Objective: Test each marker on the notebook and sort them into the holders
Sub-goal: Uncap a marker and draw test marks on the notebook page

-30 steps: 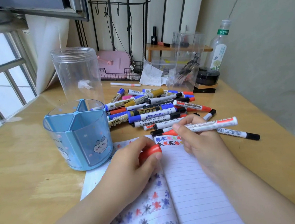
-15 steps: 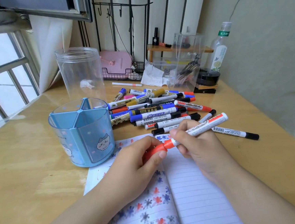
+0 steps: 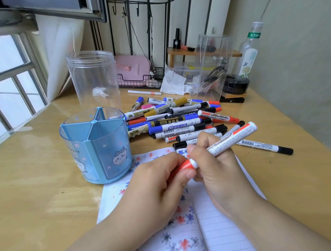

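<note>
**Red marker held over the notebook**

Here my wooden desk point(image 3: 36, 196) carries the open notebook point(image 3: 226, 230), the landmark for all positions. Beyond the notebook's far-left corner stands the blue divided holder point(image 3: 96, 147); farther behind it, the clear jar point(image 3: 93, 77). Past the notebook's far edge lies the pile of markers point(image 3: 180, 120). Above the notebook's upper part, my right hand point(image 3: 218, 172) grips the barrel of the red marker point(image 3: 228, 142), tilted up to the right. My left hand point(image 3: 158, 188) pinches its red cap point(image 3: 185, 166), seated against the barrel.
</note>
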The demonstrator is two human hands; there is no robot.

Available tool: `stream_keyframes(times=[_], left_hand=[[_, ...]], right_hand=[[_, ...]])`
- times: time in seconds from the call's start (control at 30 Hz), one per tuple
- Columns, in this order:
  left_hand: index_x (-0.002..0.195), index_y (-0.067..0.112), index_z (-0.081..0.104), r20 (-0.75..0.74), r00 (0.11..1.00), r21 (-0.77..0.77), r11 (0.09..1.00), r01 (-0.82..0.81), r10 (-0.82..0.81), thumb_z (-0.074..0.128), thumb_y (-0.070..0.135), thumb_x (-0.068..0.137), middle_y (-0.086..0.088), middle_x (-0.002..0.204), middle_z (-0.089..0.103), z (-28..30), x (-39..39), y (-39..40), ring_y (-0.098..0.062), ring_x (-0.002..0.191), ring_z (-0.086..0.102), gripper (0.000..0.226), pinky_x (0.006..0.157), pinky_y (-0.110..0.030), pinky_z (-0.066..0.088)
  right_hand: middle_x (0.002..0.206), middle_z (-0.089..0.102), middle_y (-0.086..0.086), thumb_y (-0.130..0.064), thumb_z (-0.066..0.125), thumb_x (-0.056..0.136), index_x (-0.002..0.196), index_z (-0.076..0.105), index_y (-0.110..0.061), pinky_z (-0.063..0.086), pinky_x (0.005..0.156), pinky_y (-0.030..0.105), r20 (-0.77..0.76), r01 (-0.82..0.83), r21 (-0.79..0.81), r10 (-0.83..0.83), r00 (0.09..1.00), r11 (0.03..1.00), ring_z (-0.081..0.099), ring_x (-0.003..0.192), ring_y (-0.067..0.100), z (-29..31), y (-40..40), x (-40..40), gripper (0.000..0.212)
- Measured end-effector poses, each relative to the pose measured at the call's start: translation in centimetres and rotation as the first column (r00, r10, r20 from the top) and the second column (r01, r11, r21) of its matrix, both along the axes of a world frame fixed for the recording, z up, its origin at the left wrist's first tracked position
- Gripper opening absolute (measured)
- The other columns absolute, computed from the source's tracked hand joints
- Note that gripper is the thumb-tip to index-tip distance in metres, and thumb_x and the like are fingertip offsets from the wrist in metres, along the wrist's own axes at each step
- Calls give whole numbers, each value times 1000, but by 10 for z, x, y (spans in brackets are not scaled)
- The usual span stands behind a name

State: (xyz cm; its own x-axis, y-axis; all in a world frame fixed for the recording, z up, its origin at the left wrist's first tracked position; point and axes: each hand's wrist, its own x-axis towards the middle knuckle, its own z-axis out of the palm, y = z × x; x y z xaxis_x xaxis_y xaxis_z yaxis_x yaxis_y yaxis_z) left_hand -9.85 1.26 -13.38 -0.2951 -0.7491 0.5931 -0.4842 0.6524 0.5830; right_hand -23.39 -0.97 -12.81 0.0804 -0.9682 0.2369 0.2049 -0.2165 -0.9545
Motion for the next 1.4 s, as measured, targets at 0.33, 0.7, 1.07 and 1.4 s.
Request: stream_keyframes(times=[0.33,0.7,1.07,1.4], left_hand=[[90,23,55,-2,1000,68,997,-28,28,47,39,89,16,68,52,-5,2,-11,1,63,47,17,56,-10,31],[99,20,61,148,978,-34,989,-141,145,49,39,88,9,83,56,12,-6,-6,-3,71,50,25,61,-18,37],[105,17,61,352,908,-240,916,322,-226,42,41,86,6,91,62,38,-122,109,-15,76,62,35,60,-24,49],[100,14,61,470,590,-68,640,765,-656,44,35,85,1,85,60,-53,-301,236,-21,74,62,31,59,-28,52]], right_hand=[[46,39,-7,-30,72,72,62,52,-24,30,44,15,-99,2,69,5,995,998,33,42,5,6,-3,-5,24],[66,63,0,-30,49,96,96,62,-14,45,51,21,-714,27,71,32,699,997,54,50,8,66,25,-87,20],[66,61,-6,-30,53,92,91,65,-32,37,55,14,-767,523,-359,-564,306,773,52,60,5,59,233,-235,12],[62,59,4,-25,58,91,87,65,-28,37,54,20,-881,849,-229,-473,28,477,49,60,13,-48,431,-359,9]])
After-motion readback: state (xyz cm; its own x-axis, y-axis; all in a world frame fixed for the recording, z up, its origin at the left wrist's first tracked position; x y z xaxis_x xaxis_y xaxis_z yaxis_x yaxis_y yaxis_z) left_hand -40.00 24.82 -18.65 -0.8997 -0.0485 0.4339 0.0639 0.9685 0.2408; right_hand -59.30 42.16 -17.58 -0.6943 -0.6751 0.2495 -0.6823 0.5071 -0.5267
